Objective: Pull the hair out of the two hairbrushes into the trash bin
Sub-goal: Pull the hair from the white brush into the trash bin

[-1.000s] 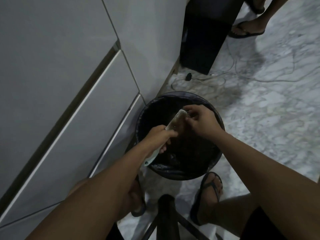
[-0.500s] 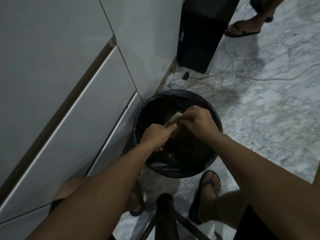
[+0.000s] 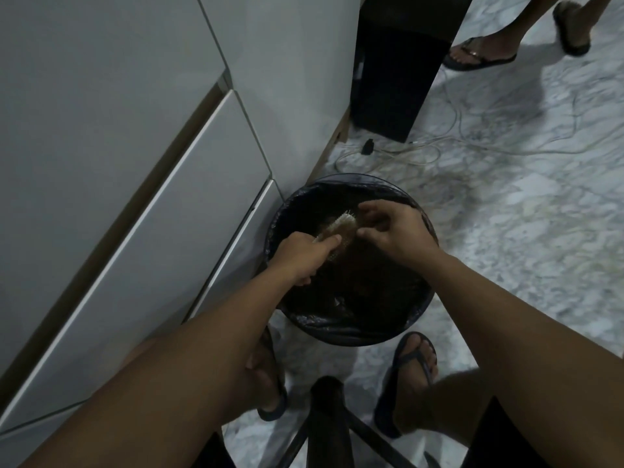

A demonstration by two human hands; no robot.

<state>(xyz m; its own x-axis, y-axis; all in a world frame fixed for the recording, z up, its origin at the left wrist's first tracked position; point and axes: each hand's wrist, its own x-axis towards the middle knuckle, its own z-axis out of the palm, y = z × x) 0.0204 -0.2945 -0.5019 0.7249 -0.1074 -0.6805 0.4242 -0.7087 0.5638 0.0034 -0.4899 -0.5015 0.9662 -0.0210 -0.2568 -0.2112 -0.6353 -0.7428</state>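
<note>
Pale hairbrush (image 3: 339, 228) over black-lined trash bin (image 3: 417, 319)

White cabinet doors (image 3: 141, 184) fill the left side, meeting a marbled floor (image 3: 526, 238). A tall black box (image 3: 398, 72) stands on the floor at the far end of the cabinet, with pale cables (image 3: 449, 143) and a small black plug (image 3: 367, 146) trailing from its foot. Two sandalled feet (image 3: 483, 55) of another person stand at the far right. Nearest, a dark stool leg (image 3: 329, 423) rises between two feet in flip-flops (image 3: 408, 376).
</note>
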